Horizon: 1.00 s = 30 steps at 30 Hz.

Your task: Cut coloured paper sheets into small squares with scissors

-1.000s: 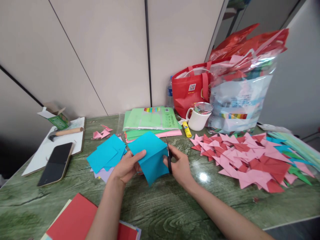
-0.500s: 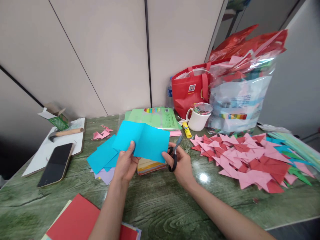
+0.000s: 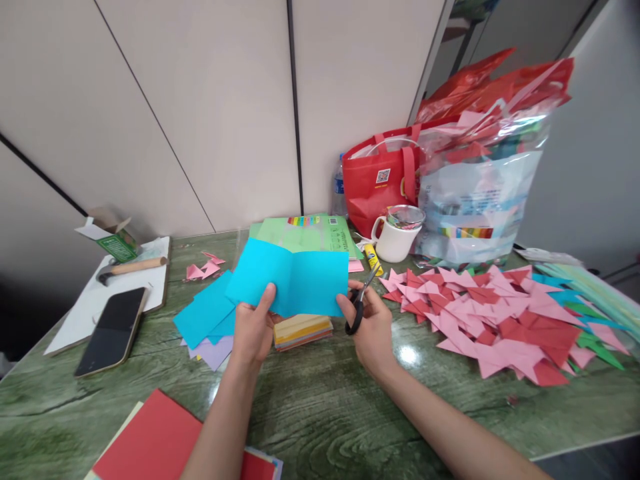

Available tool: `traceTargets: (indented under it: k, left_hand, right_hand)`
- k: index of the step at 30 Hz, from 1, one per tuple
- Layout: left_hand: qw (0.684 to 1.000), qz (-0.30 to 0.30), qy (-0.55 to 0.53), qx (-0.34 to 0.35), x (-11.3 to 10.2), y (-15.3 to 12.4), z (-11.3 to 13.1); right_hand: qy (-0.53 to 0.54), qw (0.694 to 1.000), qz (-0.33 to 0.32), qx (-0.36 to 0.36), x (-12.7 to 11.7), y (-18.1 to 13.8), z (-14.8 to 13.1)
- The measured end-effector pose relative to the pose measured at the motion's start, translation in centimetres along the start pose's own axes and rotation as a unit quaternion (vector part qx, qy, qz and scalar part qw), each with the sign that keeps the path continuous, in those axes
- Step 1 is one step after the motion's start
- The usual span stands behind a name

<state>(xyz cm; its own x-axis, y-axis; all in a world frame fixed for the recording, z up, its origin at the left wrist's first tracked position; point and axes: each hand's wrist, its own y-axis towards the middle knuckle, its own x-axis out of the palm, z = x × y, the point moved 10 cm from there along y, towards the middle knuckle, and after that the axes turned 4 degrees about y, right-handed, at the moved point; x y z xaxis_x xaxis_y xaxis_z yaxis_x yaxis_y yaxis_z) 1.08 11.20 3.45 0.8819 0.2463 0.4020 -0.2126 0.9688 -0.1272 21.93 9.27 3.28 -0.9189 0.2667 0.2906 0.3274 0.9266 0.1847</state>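
Observation:
A bright blue sheet of paper (image 3: 315,283), creased down its middle, is held up over the table. My left hand (image 3: 255,327) grips its lower left part, thumb in front. At the right edge, my right hand (image 3: 373,327) pinches the sheet while also carrying black-handled scissors (image 3: 356,317) on its fingers, blades pointing up and right. Behind my left hand lie more blue paper pieces (image 3: 203,310) on top of lilac paper (image 3: 213,350). Below the held sheet sits a stack of yellow and orange paper (image 3: 303,332), partly hidden by it.
Folded pink and red paper pieces (image 3: 500,313) pile up at right. Behind stand a white mug (image 3: 395,240), a glue stick (image 3: 373,259), a red bag (image 3: 373,190) and a clear bag (image 3: 475,200). A phone (image 3: 113,330) and hammer (image 3: 133,267) lie left; red paper (image 3: 153,437) in front.
My right hand has moved slightly right with the scissors and the sheet's right edge. The blue sheet is opened out wider at its crease. My left hand has barely moved.

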Motion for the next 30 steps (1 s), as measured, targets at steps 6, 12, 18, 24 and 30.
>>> traceTargets:
  k: [6, 12, 18, 24, 30]
  left_hand:
    - [0.998, -0.062, 0.024, -0.019, 0.9, -0.5, -0.5]
    - [0.990, -0.124, 0.061, -0.038, 2.0, -1.3, -0.9]
    - [0.991, -0.102, 0.075, -0.050, 1.6, -1.1, -1.2]
    - [0.999, -0.010, 0.043, 0.003, 0.0, -0.2, -0.3]
    - [0.999, -0.032, 0.031, -0.016, 0.5, -0.2, -0.6]
  right_hand:
    - [-0.007, 1.000, 0.008, 0.007, -0.1, 0.0, 0.1]
    - [-0.019, 1.000, 0.006, 0.007, -0.1, 0.0, 0.0]
    - [-0.011, 1.000, 0.006, 0.009, -0.1, 0.0, 0.3]
    - [-0.016, 1.000, 0.001, -0.009, -0.3, 0.2, 0.4]
    - [-0.004, 1.000, 0.027, -0.011, -0.8, 0.5, 0.2]
